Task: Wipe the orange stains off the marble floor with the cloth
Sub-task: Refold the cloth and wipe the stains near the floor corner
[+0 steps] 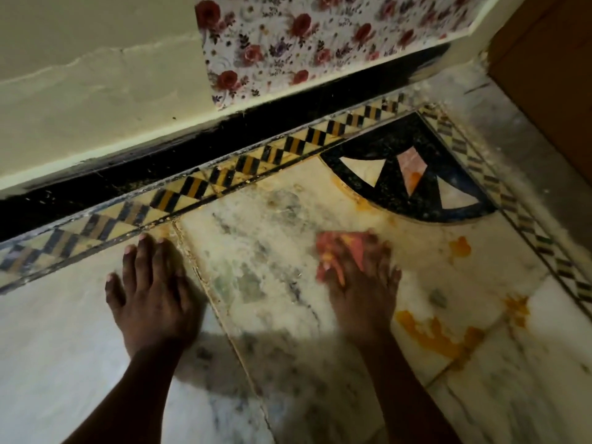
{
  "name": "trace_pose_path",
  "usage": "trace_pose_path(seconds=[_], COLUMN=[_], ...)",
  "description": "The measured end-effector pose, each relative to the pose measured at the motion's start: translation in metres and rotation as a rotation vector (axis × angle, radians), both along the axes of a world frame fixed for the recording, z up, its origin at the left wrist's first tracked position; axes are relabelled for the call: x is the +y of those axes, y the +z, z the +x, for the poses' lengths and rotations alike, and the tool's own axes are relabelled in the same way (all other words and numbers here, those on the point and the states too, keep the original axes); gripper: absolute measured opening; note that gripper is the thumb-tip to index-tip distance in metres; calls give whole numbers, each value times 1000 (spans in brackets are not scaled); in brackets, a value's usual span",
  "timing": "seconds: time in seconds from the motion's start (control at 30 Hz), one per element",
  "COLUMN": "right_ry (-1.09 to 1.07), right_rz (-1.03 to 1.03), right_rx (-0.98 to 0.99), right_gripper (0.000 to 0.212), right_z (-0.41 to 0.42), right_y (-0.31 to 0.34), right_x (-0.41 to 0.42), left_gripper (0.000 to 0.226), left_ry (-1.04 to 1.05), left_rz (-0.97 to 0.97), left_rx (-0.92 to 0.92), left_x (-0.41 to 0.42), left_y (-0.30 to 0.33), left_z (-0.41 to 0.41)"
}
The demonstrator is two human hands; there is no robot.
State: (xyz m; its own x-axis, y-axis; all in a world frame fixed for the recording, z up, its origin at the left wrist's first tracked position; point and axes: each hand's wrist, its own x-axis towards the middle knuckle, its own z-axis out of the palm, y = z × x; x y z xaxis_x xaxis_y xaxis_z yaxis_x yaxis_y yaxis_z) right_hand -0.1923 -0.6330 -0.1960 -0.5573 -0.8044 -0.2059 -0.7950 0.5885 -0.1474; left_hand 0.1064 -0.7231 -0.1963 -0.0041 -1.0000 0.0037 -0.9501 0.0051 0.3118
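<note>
cloth (344, 251): red-pink with some yellow-orange on it, bunched up, blurred; lies on the marble floor under the right hand, just below the black fan inlay
right hand (362, 277): palm down on the cloth, fingers spread over it and pressing; blurred, so I can't tell if the fingertips curl into the fabric
left hand (153, 290): flat on the floor, fingers straight and spread, holding nothing; fingertips reach the patterned border
marble floor (262, 238): white slabs with grey veins, dusty, joints running between slabs
orange stains: big smear (439, 334) right of the right forearm; small blob (459, 246) right of the cloth; another patch (517, 309) near the right border; a dab (415, 179) on the pink piece of the inlay
fan inlay (407, 174): black quarter-circle with white and pink wedges, set in the floor corner
border (205, 184): strip of black and yellow striped triangles along the wall
wall (96, 91): cream, black skirting at the base
floral sheet (288, 43): red roses on white, stuck on the wall
writing or labels: none readable
</note>
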Motion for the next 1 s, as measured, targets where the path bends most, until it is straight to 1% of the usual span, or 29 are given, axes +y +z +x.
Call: trace_pose_path(seconds=[0.07,0.13,0.17,0.23,0.3,0.33,0.37,0.43,0.47,0.53,0.57,0.6,0.63,0.7,0.77,0.83,0.9,1.0], right_ry=[-207,-322,-311,-145,83,147,168,84,-10,-206,-239,-209,-128,110,255,233,117,-61], right_rz=[-52,-55,-44,-57,-80,-79,-66,-18,-3,-42,-43,-20,0,3,-16,4,26,23], right_rx=[-30,-90,-101,-65,-12,1,20,49,46,-17,-45,-59,-69,-60,-4,16,11,-69], right_gripper=[66,62,61,63,64,64,64,66,66,63,63,64,64,66,67,68,69,64], right_z=[-9,-8,-4,6,18,19,14,-10,-24,-40,-42,-39,-32,-16,-9,-22,-49,-76], right_y=[-1,-2,-3,-5,-6,-8,-9,-8,-8,-9,-8,-6,-6,-6,-3,-1,-1,0], right_x=[-33,-70,-78,-69,-26,2,25,39,30,-10,-34,-48,-54,-29,32,83,80,35], left_gripper=[68,69,69,68,67,68,69,70,70,71,71,72,72,72,71,72,73,73], left_ry=[-4,-3,-6,-10,-8,-11,-16,-20,-25,-40,-48,-59,-69,-86,-164,-316,-456,-582], left_rz=[4,1,-3,-14,-25,-30,-34,-36,-34,-34,-34,-39,-44,-56,-51,-35,-30,33], left_rx=[-6,-14,-16,-17,-3,4,7,9,10,5,6,6,7,39,64,32,54,163], left_x=[0,1,1,1,2,3,3,4,4,3,3,5,6,9,11,15,27,66], left_y=[1,2,2,2,2,2,2,1,1,0,0,0,0,1,6,10,13,8], left_z=[-1,-1,0,-2,-1,-1,-1,0,0,1,1,0,1,2,2,-2,-20,-85])
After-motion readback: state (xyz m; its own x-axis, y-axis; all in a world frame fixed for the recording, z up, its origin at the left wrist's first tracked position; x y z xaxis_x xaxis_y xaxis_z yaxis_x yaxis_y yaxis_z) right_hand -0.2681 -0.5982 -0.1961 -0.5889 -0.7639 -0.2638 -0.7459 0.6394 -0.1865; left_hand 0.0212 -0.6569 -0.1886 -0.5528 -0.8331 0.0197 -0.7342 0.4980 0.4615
